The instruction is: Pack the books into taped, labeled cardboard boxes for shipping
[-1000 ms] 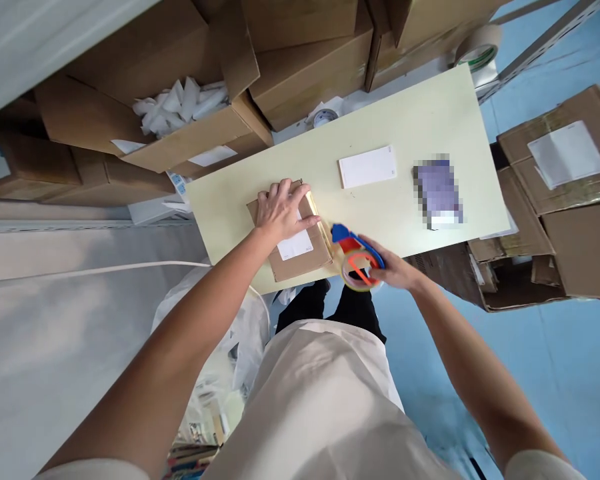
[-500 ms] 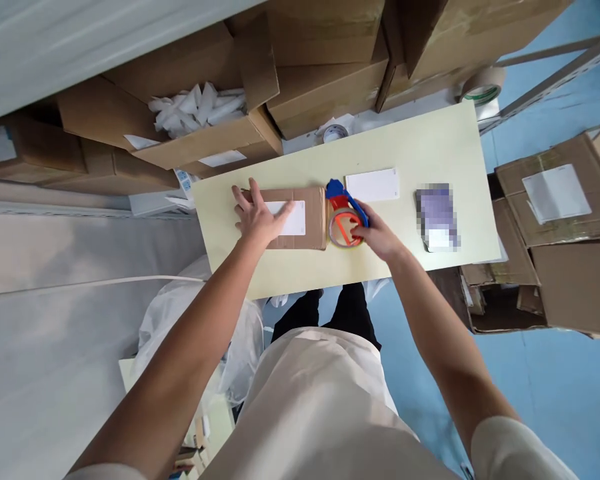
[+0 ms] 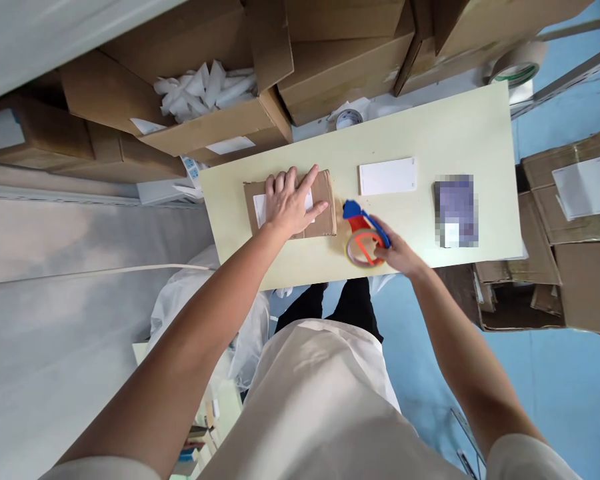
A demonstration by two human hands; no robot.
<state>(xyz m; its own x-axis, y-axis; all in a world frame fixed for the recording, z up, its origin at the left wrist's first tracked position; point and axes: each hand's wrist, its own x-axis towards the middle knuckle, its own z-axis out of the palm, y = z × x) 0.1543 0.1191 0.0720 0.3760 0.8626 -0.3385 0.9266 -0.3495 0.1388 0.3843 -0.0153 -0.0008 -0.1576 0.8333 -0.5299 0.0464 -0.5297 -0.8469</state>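
Observation:
A small brown cardboard box (image 3: 322,227) lies flat on the pale yellow tabletop (image 3: 290,261). My left hand (image 3: 291,203) rests on top of the box with its fingers stretched out, covering part of a white label (image 3: 261,209). To the right of the box, my right hand (image 3: 399,252) is wrapped round the blue handle of a red and blue tape dispenser (image 3: 363,233). The dispenser carries a roll of tape and is apart from the box. Beyond it lies a white rectangular pad or flat box (image 3: 387,177).
A pixelated purple item (image 3: 456,208) lies toward the table's right end. Behind the table stand an open carton (image 3: 205,130) with white rolled pieces and a tape roll (image 3: 349,119). A wider brown tape roll (image 3: 517,67) is at the far right corner. Cardboard boxes (image 3: 587,193) are stacked at right.
My left hand has slid right across the box and turned, now lying over its label. My right hand has drawn the tape dispenser away from the box's right end, toward me.

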